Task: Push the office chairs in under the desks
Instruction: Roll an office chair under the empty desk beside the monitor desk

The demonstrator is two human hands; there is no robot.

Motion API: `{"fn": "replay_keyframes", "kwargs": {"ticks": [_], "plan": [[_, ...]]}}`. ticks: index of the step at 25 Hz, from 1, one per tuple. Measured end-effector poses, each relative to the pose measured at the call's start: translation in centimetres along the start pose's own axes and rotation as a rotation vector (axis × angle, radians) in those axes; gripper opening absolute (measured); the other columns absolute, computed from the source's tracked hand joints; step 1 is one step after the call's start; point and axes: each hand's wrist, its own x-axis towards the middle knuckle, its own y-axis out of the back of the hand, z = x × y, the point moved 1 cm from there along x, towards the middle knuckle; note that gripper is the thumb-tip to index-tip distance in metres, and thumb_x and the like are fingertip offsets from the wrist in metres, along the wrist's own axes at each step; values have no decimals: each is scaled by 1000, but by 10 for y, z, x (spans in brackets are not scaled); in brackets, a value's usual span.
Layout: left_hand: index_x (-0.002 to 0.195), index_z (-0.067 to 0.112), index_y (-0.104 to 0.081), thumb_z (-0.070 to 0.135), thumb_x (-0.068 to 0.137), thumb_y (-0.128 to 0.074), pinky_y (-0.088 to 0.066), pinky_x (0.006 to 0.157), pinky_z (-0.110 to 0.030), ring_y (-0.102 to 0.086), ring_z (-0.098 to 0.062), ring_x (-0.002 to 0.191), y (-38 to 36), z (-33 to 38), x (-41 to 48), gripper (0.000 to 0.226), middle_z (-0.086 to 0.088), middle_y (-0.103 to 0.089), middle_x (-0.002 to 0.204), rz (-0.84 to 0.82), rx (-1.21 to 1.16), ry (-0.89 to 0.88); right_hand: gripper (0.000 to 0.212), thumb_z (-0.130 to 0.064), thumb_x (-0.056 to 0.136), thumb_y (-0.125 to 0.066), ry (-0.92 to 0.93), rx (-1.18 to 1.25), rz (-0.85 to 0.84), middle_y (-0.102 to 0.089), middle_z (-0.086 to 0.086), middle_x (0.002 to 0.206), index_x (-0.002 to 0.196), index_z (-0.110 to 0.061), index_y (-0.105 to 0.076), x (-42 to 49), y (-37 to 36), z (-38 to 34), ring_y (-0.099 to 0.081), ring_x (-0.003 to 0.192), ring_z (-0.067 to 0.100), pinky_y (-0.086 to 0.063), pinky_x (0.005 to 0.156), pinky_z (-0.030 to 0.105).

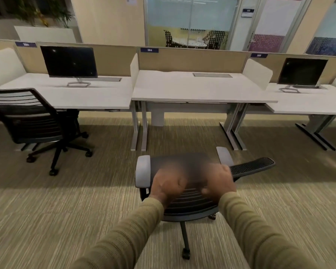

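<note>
A black mesh office chair (pixel 190 202) with grey armrests stands on the carpet in front of me, its back toward me and its seat facing the middle desk (pixel 202 90). My left hand (pixel 168 186) and my right hand (pixel 219 181) both grip the top edge of its backrest. The chair is well short of the desk, with open carpet between them. A second black chair (pixel 33 121) stands at the left desk (pixel 66 96), turned at an angle and only partly under the desktop.
Monitors sit on the left desk (pixel 69 62) and the right desk (pixel 302 71). Beige divider panels (pixel 192 59) run behind the desks. Metal desk legs (pixel 139 129) stand between the left and middle desks. Glass walls and a planter lie beyond.
</note>
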Motion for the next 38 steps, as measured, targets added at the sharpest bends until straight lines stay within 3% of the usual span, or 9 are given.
{"fn": "replay_keyframes", "kwargs": {"ticks": [3, 6, 8, 12, 20, 33, 38], "plan": [[85, 13, -62, 37, 100, -37, -44, 68, -35, -52, -19, 72, -17, -18, 53, 38, -3, -57, 80, 35, -19, 3, 46, -49, 64, -73, -145, -38, 12, -66, -3, 99, 105, -28, -68, 46, -12, 60, -60, 96, 24, -37, 92, 41], [78, 14, -58, 37, 97, -37, -37, 64, -32, -47, -16, 66, -31, -31, 100, 37, 1, -52, 73, 95, -21, 10, 32, -47, 66, -75, -108, -16, 101, -66, -2, 86, 90, -25, -70, 96, -27, 86, -62, 82, 26, -39, 81, 39], [75, 15, -56, 38, 95, -37, -34, 63, -31, -45, -15, 64, -42, -40, 133, 37, 3, -49, 71, 115, -23, 25, 34, -50, 64, -75, -70, 19, 150, -66, -2, 83, 86, -24, -70, 129, -37, 101, -62, 78, 26, -41, 79, 38], [75, 17, -55, 41, 93, -38, -43, 63, -34, -47, -14, 67, -66, -52, 193, 35, 3, -51, 72, 94, -47, 116, 38, -57, 66, -59, -30, 50, 178, -65, -2, 82, 84, -24, -68, 191, -49, 131, -60, 77, 25, -42, 77, 37], [80, 15, -58, 31, 97, -53, -44, 69, -34, -49, -15, 70, -96, -80, 311, 24, 1, -53, 76, 55, -52, 204, 36, -48, 65, -80, -37, 29, 101, -67, -3, 88, 90, -25, -71, 316, -71, 174, -61, 85, 23, -39, 85, 39], [75, 18, -53, 40, 94, -45, -31, 63, -29, -43, -14, 64, -104, -232, 465, 30, 6, -46, 70, 45, -38, 91, 38, -42, 59, -84, -145, -10, 85, -67, -5, 87, 92, -27, -72, 501, -108, 136, -63, 85, 22, -43, 84, 41], [83, 20, -59, 50, 94, -34, -40, 72, -34, -45, -14, 73, -100, -294, 514, 41, 6, -50, 78, -45, 41, 130, 42, -37, 64, -76, -204, -38, 17, -65, -8, 99, 105, -32, -68, 562, -120, 109, -59, 97, 18, -39, 94, 40]]}}
